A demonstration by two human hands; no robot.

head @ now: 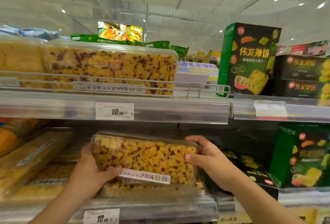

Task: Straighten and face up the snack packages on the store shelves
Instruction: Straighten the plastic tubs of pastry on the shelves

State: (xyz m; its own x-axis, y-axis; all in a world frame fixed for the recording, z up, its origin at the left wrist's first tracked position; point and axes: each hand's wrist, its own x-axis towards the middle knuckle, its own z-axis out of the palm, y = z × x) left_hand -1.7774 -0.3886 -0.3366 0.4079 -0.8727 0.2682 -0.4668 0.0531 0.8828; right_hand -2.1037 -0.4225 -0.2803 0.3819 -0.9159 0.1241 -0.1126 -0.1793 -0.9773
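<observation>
A clear plastic box of yellow snack cake with red bits (144, 157) is held upright, label facing me, at the lower shelf. My left hand (92, 172) grips its left end, thumb over the lower front. My right hand (203, 155) grips its right end, fingers over the top corner. It rests on or just above another such box (135, 189) lying beneath. On the upper shelf a like box (114, 68) stands facing front behind a wire rail (196, 89).
Green and black cracker boxes (248, 59) stand at the upper right, more of them (301, 155) at the lower right. Tilted snack packs (34, 154) lean at the lower left. Price tags (114, 111) hang on the shelf edges.
</observation>
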